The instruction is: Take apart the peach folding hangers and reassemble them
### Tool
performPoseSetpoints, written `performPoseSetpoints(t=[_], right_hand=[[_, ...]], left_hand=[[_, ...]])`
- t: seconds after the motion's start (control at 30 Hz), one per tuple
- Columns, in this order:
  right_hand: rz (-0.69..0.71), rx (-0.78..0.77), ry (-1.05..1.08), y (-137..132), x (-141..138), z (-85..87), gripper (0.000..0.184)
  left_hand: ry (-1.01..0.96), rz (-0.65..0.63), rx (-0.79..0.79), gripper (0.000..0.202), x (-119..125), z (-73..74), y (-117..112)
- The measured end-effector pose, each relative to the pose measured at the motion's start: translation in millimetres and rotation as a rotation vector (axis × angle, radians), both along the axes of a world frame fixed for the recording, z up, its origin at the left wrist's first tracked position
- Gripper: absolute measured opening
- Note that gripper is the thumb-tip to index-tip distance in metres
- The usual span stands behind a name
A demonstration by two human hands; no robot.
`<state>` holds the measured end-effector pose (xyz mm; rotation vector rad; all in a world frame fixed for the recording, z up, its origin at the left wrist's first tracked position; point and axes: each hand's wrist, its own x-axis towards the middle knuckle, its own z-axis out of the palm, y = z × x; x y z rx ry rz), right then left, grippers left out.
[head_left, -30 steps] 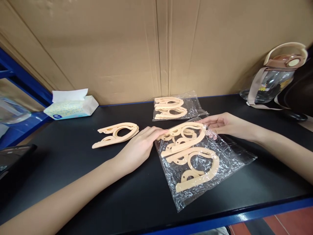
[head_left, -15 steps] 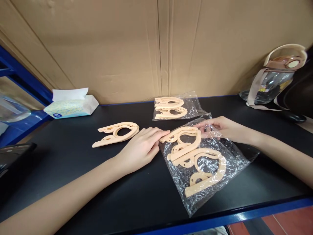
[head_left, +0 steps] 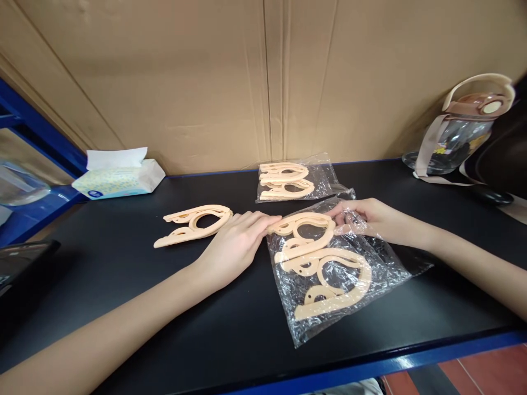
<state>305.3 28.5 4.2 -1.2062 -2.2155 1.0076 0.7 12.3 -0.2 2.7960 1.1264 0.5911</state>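
A clear plastic bag (head_left: 284,310) holding two peach folding hangers (head_left: 368,274) lies tilted on the black tabletop. My right hand (head_left: 366,218) is closed at its upper right, fingertips against the upper hanger's rounded end; part of the film seems to cover the fingers. At the bag's left corner, my left hand (head_left: 236,244) pinches the film and the narrow end of the upper hanger, its thumb mostly hidden. Just left of that hand rests a loose folded hanger (head_left: 185,236), outside any bag. Behind, another clear bag (head_left: 325,178) contains more peach folding hangers (head_left: 288,189).
A tissue pack (head_left: 123,178) stands at the back left, near a blue metal frame (head_left: 45,129). A clear water bottle (head_left: 465,137) with a strap is at the back right. Cardboard (head_left: 197,82) walls off the rear. A dark device (head_left: 27,263) sits at the left edge.
The near bag with its hangers has turned slightly, its lower end swinging left and up. Both hands keep nearly the same places at its upper edge.
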Motion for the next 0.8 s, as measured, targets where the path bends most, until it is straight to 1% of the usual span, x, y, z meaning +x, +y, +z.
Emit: performPoseSetpoints(t=[0.1, 0.17, 0.27, 0.4, 0.47, 0.53, 0.6, 0.7, 0.8], right_hand=[[0.012, 0.129, -0.062, -5, -5, -0.1, 0.043], [0.033, 0.197, -0.107, -8, -8, 0.0, 0.043], [0.044, 0.235, -0.133, -10, -10, -0.9, 0.044], [-0.002, 0.246, -0.14, -9, -7, -4.0, 0.044], [-0.028, 0.265, -0.157, -7, -5, -5.5, 0.043], [-0.044, 0.277, -0.183, -6, -4, -6.2, 0.04], [-0.049, 0.271, -0.208, -5, -3, -6.0, 0.039], [-0.032, 0.234, -0.19, -7, -3, -4.2, 0.041], [-0.017, 0.148, -0.13, -10, -7, -2.3, 0.042]], left_hand=[[-0.047, 0.068, 0.009, 0.034, -1, -1.6, 1], [-0.09, 0.091, 0.013, 0.034, -2, -1.4, 2], [-0.102, 0.104, 0.063, 0.034, -2, 1.6, 1], [-0.092, 0.097, 0.133, 0.028, -1, 7.6, -2], [-0.077, 0.041, 0.105, 0.027, -1, 9.9, -5], [-0.038, -0.034, 0.059, 0.031, 0, 11.0, -7], [0.011, -0.083, 0.019, 0.036, 1, 11.1, -9], [0.039, -0.084, -0.016, 0.038, 2, 10.1, -9], [0.028, -0.069, -0.007, 0.033, 2, 8.3, -7]])
